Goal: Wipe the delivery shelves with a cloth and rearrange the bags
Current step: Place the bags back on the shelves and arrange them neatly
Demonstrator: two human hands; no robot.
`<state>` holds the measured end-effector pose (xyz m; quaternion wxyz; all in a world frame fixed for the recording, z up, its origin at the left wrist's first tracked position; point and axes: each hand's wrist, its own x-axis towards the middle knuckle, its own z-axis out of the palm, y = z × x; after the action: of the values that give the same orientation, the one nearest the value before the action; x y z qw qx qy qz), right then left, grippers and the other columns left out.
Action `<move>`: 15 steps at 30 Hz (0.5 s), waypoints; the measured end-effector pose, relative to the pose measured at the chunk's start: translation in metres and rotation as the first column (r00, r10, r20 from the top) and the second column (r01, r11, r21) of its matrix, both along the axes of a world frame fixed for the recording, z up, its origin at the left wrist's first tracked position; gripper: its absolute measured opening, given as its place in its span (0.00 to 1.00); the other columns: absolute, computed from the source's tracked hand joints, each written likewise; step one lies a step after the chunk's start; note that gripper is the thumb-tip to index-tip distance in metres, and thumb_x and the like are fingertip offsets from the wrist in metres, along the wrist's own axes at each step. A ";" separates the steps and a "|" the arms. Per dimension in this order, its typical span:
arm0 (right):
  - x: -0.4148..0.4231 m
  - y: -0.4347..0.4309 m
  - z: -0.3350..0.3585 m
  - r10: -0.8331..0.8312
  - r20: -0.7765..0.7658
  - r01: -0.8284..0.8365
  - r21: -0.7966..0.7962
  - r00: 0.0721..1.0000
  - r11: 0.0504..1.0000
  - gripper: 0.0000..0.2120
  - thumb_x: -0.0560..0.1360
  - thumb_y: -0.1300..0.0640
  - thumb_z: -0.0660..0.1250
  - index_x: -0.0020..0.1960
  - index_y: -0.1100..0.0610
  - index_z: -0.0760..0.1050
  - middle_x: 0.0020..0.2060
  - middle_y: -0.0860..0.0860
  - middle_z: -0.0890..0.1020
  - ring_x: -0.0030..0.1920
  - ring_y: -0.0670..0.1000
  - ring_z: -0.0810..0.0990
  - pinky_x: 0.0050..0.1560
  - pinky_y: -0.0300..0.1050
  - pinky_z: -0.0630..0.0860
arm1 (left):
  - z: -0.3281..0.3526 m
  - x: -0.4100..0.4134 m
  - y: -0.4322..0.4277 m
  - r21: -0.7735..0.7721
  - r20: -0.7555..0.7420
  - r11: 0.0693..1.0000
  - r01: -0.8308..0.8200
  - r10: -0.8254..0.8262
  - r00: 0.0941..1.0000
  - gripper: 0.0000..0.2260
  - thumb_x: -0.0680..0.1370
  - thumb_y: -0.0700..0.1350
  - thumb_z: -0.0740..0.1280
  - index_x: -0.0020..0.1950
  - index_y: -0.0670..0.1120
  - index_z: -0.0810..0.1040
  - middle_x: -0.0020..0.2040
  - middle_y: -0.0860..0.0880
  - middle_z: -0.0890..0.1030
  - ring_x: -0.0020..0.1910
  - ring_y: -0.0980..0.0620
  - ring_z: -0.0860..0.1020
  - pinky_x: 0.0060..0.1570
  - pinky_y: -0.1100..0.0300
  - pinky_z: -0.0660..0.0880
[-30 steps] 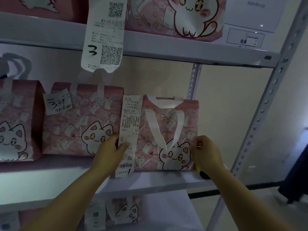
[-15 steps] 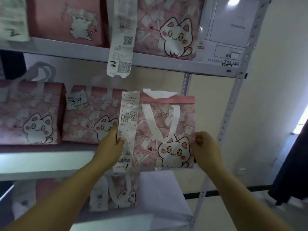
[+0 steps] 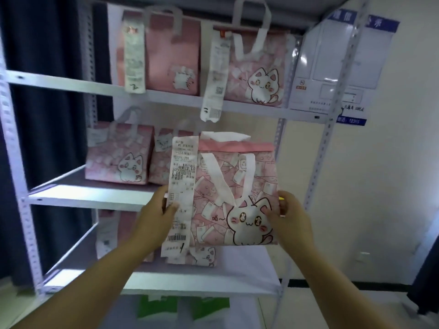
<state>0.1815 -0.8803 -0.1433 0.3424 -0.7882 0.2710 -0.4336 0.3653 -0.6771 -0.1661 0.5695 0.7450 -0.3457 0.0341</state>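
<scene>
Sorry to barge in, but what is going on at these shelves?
A person holds a pink cat-print bag by its sides: the left hand pinches the edge with the long receipt, the right hand grips the other edge. The bag is out in front of the rack, off the middle shelf, where two similar bags stand. Two more bags sit on the shelf above.
</scene>
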 end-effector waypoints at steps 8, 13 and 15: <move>0.041 0.078 0.039 0.095 0.099 -0.086 -0.098 0.991 0.991 0.19 0.74 0.57 0.68 0.63 0.47 0.70 0.44 0.39 0.80 0.41 0.37 0.76 0.32 0.32 0.70 | 0.047 0.010 0.102 -0.080 0.086 0.989 -0.121 0.127 0.988 0.16 0.79 0.48 0.61 0.66 0.60 0.67 0.49 0.58 0.82 0.46 0.56 0.80 0.42 0.57 0.77; 0.086 0.128 0.078 0.189 0.167 -0.164 -0.154 0.968 0.974 0.18 0.74 0.59 0.68 0.62 0.48 0.71 0.43 0.36 0.78 0.42 0.35 0.77 0.33 0.28 0.70 | 0.092 0.042 0.162 -0.120 0.144 0.989 -0.088 0.105 0.984 0.17 0.80 0.46 0.58 0.66 0.62 0.66 0.52 0.60 0.81 0.48 0.58 0.80 0.43 0.56 0.78; 0.106 0.151 0.097 0.202 0.193 -0.158 -0.223 0.960 0.962 0.19 0.73 0.60 0.69 0.62 0.47 0.71 0.41 0.33 0.77 0.39 0.30 0.76 0.30 0.25 0.69 | 0.113 0.058 0.186 -0.122 0.196 0.989 -0.080 0.103 0.975 0.18 0.80 0.44 0.58 0.64 0.65 0.67 0.49 0.62 0.81 0.45 0.60 0.81 0.38 0.64 0.76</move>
<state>0.2880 -0.7291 -0.0463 0.3244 -0.7897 0.1130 -0.5083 0.4233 -0.4913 -0.0531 0.5708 0.7193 -0.3642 0.1553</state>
